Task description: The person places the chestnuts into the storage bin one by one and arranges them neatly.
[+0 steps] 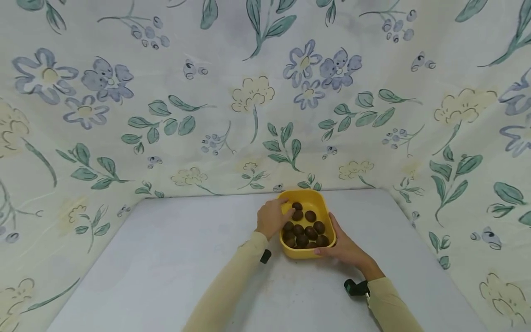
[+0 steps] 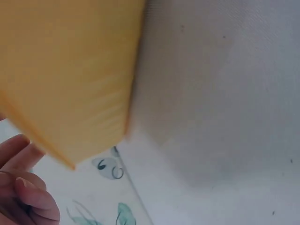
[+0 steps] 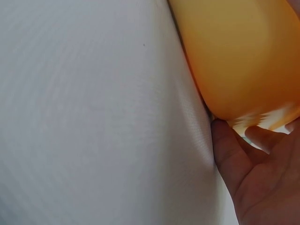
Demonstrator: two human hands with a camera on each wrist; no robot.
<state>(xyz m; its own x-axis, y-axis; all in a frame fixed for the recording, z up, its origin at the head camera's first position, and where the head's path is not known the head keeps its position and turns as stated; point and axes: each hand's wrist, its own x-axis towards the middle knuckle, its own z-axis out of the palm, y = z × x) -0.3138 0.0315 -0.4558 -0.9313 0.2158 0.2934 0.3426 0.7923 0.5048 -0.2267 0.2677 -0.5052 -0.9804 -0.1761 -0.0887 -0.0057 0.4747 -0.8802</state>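
Observation:
A yellow rectangular container [image 1: 307, 254] with rounded corners stands on the white table. Several dark brown round balls [image 1: 310, 233] lie inside, most of them gathered at the near end. My left hand [image 1: 271, 217] reaches over the left rim, thumb and fingertips inside beside the balls; nothing is seen between them. In the left wrist view its loosely bent fingers [image 2: 37, 197] show just past the container's rim. With my right hand [image 1: 346, 246] I hold the container's near right corner, fingers along the right side and thumb at the front. The right wrist view shows those fingers [image 3: 229, 150] against its wall.
The white tabletop [image 1: 174, 267] stretches out to both sides of the container. A floral cloth [image 1: 199, 115] hangs behind the table and along its sides, close to the container's far end. Small dark devices [image 1: 356, 288] sit at both wrists.

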